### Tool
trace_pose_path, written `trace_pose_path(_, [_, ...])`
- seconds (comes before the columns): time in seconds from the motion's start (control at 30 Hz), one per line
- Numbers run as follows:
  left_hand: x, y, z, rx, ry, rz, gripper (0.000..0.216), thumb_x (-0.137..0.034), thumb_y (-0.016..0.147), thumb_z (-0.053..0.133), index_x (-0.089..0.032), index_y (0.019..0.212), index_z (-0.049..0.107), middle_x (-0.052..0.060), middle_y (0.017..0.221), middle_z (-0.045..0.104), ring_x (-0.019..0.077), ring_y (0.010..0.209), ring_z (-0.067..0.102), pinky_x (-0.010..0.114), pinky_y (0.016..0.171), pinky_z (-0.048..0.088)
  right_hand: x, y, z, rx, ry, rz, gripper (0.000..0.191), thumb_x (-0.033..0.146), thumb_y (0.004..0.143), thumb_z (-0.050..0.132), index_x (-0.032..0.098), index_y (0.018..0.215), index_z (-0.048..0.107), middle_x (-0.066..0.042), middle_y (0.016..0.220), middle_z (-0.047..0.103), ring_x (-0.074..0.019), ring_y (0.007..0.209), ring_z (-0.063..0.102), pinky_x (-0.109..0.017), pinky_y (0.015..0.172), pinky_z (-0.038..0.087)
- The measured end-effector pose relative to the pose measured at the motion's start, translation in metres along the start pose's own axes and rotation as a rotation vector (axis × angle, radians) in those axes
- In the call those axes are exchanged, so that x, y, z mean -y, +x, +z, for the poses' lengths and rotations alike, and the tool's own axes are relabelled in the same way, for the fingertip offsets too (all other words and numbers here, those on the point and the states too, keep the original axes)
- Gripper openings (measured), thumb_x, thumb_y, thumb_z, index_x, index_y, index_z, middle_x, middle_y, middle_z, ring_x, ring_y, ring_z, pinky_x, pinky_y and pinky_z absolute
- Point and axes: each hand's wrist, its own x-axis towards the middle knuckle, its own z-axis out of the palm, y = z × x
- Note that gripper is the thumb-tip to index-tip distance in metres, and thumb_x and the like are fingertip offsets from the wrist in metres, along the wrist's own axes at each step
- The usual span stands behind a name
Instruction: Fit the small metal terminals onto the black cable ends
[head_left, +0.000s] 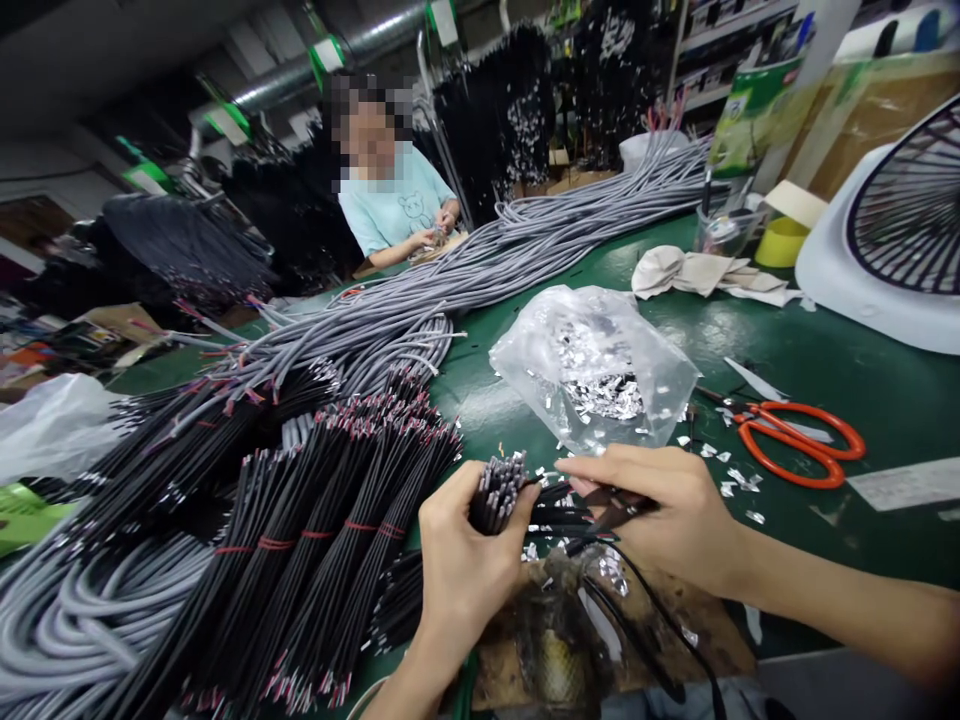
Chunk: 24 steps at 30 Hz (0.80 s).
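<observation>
My left hand (461, 565) is wrapped round a small bundle of black wires (496, 492), their metal-tipped ends pointing up. My right hand (667, 510) is closed in a pinch on a few black wires (570, 510) just to the right of that bundle, fingertips almost touching it. Loose black wires trail down from my right hand toward the table edge. Small silver terminals (720, 470) lie scattered on the green table (862, 390) around both hands.
Banded bundles of black wires (315, 560) and long grey cables (450, 290) cover the left. A clear bag of silver terminals (600, 365) lies beyond my hands, orange scissors (802, 440) to the right, a white fan (892, 240) far right. A seated person (390, 210) works opposite.
</observation>
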Motion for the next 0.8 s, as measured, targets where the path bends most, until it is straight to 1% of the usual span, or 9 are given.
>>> trace_pose_path(0.07, [0.0001, -0.0008, 0.0002, -0.017, -0.013, 0.007, 0.013, -0.029, 0.073, 0.066, -0.016, 0.071, 0.062, 0.001, 0.064, 0.062, 0.0158, 0.058, 0.056, 0.026, 0.052, 0.042, 0.0019, 0.0026, -0.0012, 0.032, -0.066, 0.031, 0.03, 0.014, 0.078, 0.058, 0.013, 0.108, 0.062, -0.003, 0.072, 0.064, -0.0118, 0.061, 0.058, -0.023, 0.057, 0.045])
trace_pose_path(0.13, [0.0, -0.0013, 0.0006, -0.022, -0.019, 0.014, 0.012, -0.028, 0.072, 0.066, -0.016, 0.071, 0.062, 0.001, 0.065, 0.062, 0.0156, 0.059, 0.056, 0.026, 0.053, 0.042, 0.004, 0.0043, -0.0026, 0.058, -0.186, 0.079, 0.037, 0.024, 0.08, 0.059, 0.015, 0.116, 0.057, -0.005, 0.084, 0.066, -0.015, 0.07, 0.061, -0.027, 0.062, 0.047])
trace_pose_path(0.2, [-0.0001, -0.0016, 0.0008, -0.025, -0.013, 0.024, 0.012, -0.027, 0.072, 0.066, -0.016, 0.071, 0.062, 0.001, 0.065, 0.062, 0.015, 0.058, 0.055, 0.025, 0.053, 0.042, 0.0047, 0.0044, -0.0036, 0.07, -0.309, 0.072, 0.034, 0.03, 0.082, 0.057, 0.019, 0.115, 0.058, -0.005, 0.093, 0.066, -0.0166, 0.075, 0.062, -0.029, 0.063, 0.047])
trace_pose_path(0.23, [-0.0002, -0.0016, 0.0009, -0.029, -0.006, 0.028, 0.012, -0.027, 0.072, 0.067, -0.016, 0.07, 0.062, 0.0, 0.064, 0.061, 0.0146, 0.057, 0.055, 0.025, 0.052, 0.042, 0.0044, 0.0039, -0.0039, 0.065, -0.355, 0.036, 0.03, 0.029, 0.084, 0.055, 0.019, 0.112, 0.06, -0.005, 0.094, 0.066, -0.0164, 0.076, 0.062, -0.028, 0.063, 0.046])
trace_pose_path(0.3, [-0.0005, -0.0018, 0.0008, -0.031, 0.007, 0.036, 0.012, -0.026, 0.072, 0.067, -0.016, 0.069, 0.061, 0.0, 0.062, 0.06, 0.0141, 0.055, 0.053, 0.025, 0.051, 0.041, 0.003, 0.0023, -0.0043, 0.043, -0.413, -0.06, 0.025, 0.025, 0.084, 0.056, 0.019, 0.107, 0.062, -0.004, 0.093, 0.067, -0.0152, 0.077, 0.062, -0.027, 0.064, 0.046])
trace_pose_path(0.4, [-0.0009, -0.0019, 0.0007, -0.027, 0.011, 0.046, 0.012, -0.026, 0.072, 0.067, -0.016, 0.067, 0.061, 0.0, 0.062, 0.06, 0.0139, 0.055, 0.053, 0.025, 0.051, 0.041, 0.0009, 0.0, -0.0049, 0.025, -0.458, -0.151, 0.024, 0.021, 0.083, 0.058, 0.016, 0.107, 0.062, -0.003, 0.093, 0.069, -0.0139, 0.077, 0.062, -0.027, 0.066, 0.045])
trace_pose_path(0.57, [-0.0006, -0.0014, 0.0016, -0.023, 0.006, 0.051, 0.012, -0.025, 0.072, 0.067, -0.016, 0.067, 0.061, 0.0, 0.061, 0.059, 0.0138, 0.055, 0.053, 0.025, 0.051, 0.04, 0.0013, -0.0015, -0.0061, 0.05, -0.511, -0.197, 0.023, 0.02, 0.083, 0.059, 0.017, 0.105, 0.062, -0.001, 0.092, 0.07, -0.0137, 0.072, 0.062, -0.028, 0.06, 0.044])
trace_pose_path(0.8, [-0.0006, -0.0019, 0.0012, -0.017, -0.003, 0.055, 0.012, -0.023, 0.071, 0.068, -0.016, 0.066, 0.059, -0.001, 0.061, 0.057, 0.0131, 0.054, 0.051, 0.025, 0.05, 0.038, 0.0021, -0.0001, -0.0059, 0.067, -0.545, -0.231, 0.023, 0.021, 0.082, 0.059, 0.016, 0.105, 0.062, 0.0, 0.088, 0.07, -0.0133, 0.067, 0.059, -0.028, 0.056, 0.04])
